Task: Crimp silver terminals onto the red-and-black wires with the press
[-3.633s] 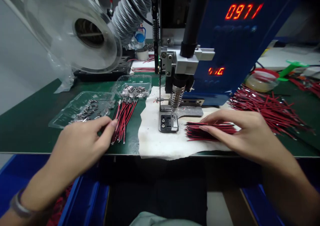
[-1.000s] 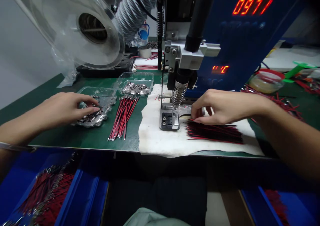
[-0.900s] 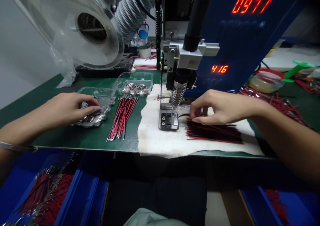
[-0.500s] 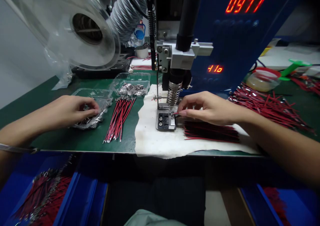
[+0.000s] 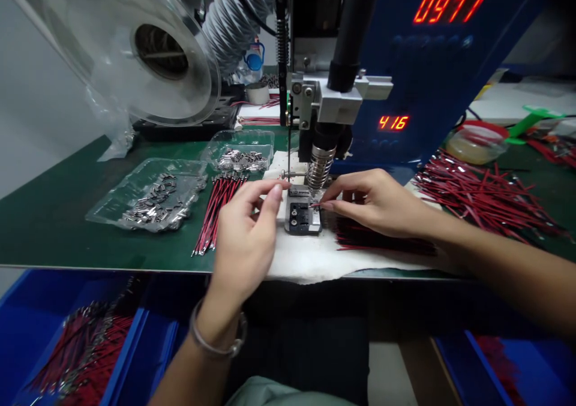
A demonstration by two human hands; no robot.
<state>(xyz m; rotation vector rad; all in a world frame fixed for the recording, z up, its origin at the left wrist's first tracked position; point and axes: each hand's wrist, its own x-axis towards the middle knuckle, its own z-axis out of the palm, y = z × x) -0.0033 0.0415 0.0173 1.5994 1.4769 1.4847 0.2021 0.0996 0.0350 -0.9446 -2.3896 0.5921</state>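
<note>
Pinching the red wire (image 5: 316,204), the right hand (image 5: 382,205) should feed it straight into the fixture (image 5: 302,219); the left hand (image 5: 245,238) has its fingertips together, contents unseen.

hands (image 5: 245,238) (image 5: 378,199): 2 | clear trays (image 5: 135,175) (image 5: 238,137): 2 | red displays (image 5: 449,7) (image 5: 393,122): 2 | reel (image 5: 112,52): 1

Dark green bench mat (image 5: 54,226), off-white cloth (image 5: 297,256) flecked with dark specks. The wires (image 5: 382,241) on the cloth are red and black, as is the bundle (image 5: 216,214) on the mat. The machine housing (image 5: 427,82) is deep blue, its digits (image 5: 447,7) glowing red-orange. Silvery terminals (image 5: 153,199) glint in clear trays (image 5: 103,211). Bright blue bins (image 5: 27,310), a grey ribbed hose (image 5: 229,16), a silver bracelet (image 5: 216,345).
</note>
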